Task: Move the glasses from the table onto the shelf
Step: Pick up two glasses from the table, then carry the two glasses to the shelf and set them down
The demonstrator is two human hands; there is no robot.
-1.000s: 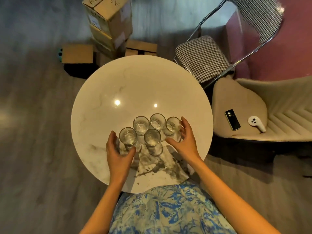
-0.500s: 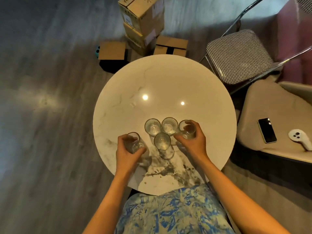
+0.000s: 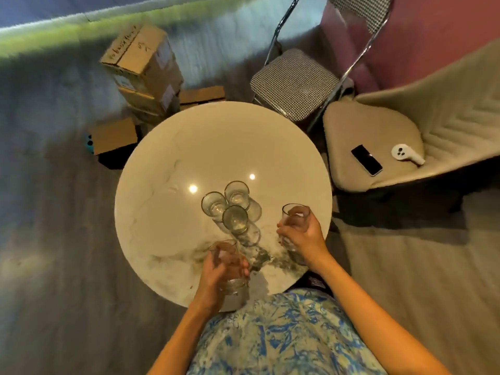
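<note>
Glass fills each hand. The left hand (image 3: 216, 282) curls its fingers round the left glass (image 3: 230, 269), close to the body at the near edge of the table (image 3: 162, 212). The right hand (image 3: 305, 236) grips the right glass (image 3: 295, 220) from the side, thumb and fingers round its wall, out by the table's right rim. Both glasses look clear of the top, though the view from above makes that hard to confirm. The three other glasses (image 3: 234, 219) stand clustered between and just beyond the two hands, touching or nearly touching one another. The shelf is not in view.

The step in hand appears to be carrying this pair away. Doing it well means keeping both glasses upright and well apart, so they cannot clink. They should be drawn back toward the body rather than across the cluster ahead of the knuckles. Smooth glass is likely slippery, and a full wrap low on the wall should hold more surely than fingertips at the rim. The beige chair (image 3: 373, 131) sits near the right hand's outer side, so a turn that way calls for a tucked elbow.
</note>
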